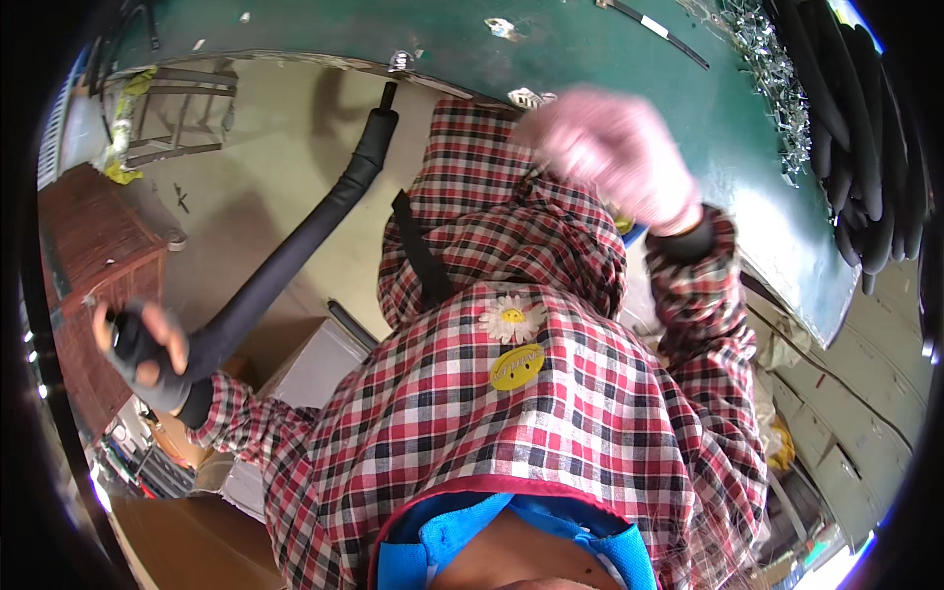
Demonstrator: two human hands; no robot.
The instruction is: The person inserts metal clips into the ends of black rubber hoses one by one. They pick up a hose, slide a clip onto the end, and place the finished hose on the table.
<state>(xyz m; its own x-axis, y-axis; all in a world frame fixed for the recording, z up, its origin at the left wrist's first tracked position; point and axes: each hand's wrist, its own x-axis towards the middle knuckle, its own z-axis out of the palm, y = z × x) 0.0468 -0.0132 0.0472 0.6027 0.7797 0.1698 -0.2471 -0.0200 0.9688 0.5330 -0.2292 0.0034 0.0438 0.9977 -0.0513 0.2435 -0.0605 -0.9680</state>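
Note:
My left hand [145, 351], in a dark fingerless glove, is closed around the lower end of a long black foam-covered tube [295, 241] that slants up toward the edge of a green table [590, 69]. My right hand [610, 152], in a pink glove, is raised and blurred at chest height near the table edge; whether it holds anything is unclear. A red plaid smock [511, 413] with a daisy badge and a yellow badge fills the middle of the view.
A heap of small shiny metal clips [772, 69] lies on the green table at upper right, beside a bundle of black foam tubes [865, 147]. A brown wooden cabinet [93, 265] stands at left, cardboard boxes [197, 531] below it, a metal rack [177, 113] beyond.

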